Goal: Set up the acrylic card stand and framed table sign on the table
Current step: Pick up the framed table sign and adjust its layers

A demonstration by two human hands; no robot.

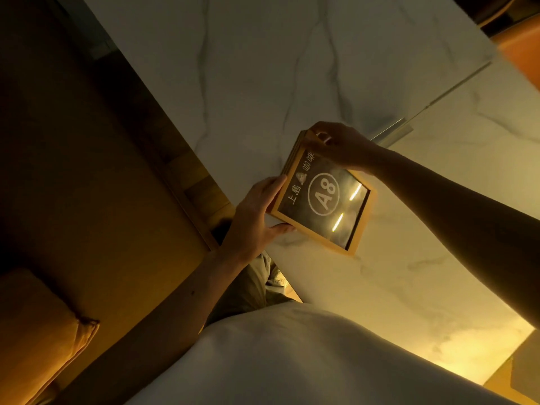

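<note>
Both hands grasp the framed table sign [323, 197] marked "A8" above the marble bench [263, 68]: left hand [257, 217] at its near edge, right hand [342, 144] at its far corner.

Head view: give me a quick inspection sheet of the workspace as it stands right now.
Surface: white marble-look table, dimly lit, a seam running across at the right.
Job's things: framed table sign marked A8, held above the table by both hands, glass reflecting lights. A clear acrylic card stand seems to lie behind the right hand; hard to make out.
Clutter: nothing seen.
Grippers: left hand grips the sign's near-left edge; right hand pinches its far corner.
Cables: nothing seen.
Surroundings: brown bench seat with a cushion at left; orange seat at top right.
</note>
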